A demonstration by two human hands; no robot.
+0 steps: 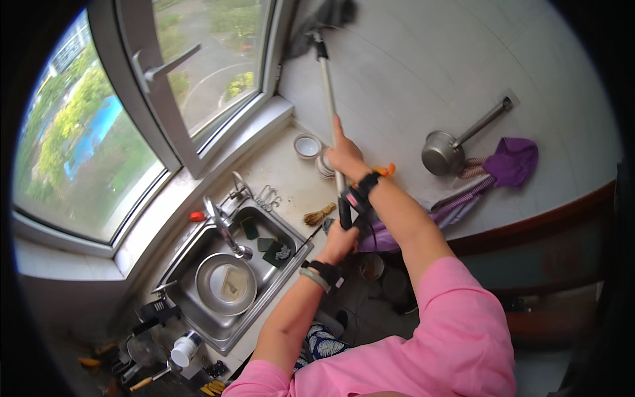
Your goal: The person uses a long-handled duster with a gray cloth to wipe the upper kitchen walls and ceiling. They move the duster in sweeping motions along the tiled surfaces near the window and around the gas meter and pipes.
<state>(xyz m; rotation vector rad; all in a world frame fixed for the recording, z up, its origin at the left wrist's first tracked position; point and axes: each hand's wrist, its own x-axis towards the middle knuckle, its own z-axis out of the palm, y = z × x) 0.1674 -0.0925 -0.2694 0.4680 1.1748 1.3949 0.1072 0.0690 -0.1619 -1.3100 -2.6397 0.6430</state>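
My left hand (340, 243) grips the black lower end of a long pole (328, 92). Farther up, my right hand (346, 155) is closed around the pale shaft, its thumb lying along it. The pole slants up to a dark grey mop head (320, 26), which is blurred and lies against the tiled wall beside the window frame. Below my right hand, stacked bowls (325, 168) are partly hidden by the hand and pole. A small straw brush (319, 215) lies on the counter near my left hand.
A steel sink (292, 270) holds a metal basin (202, 293) and scouring pads (249, 229) under the faucet (221, 223). A window sash (173, 124) juts inward. A saucepan (441, 155) and purple cloth (513, 161) hang on the wall. A white container (183, 351) stands at lower left.
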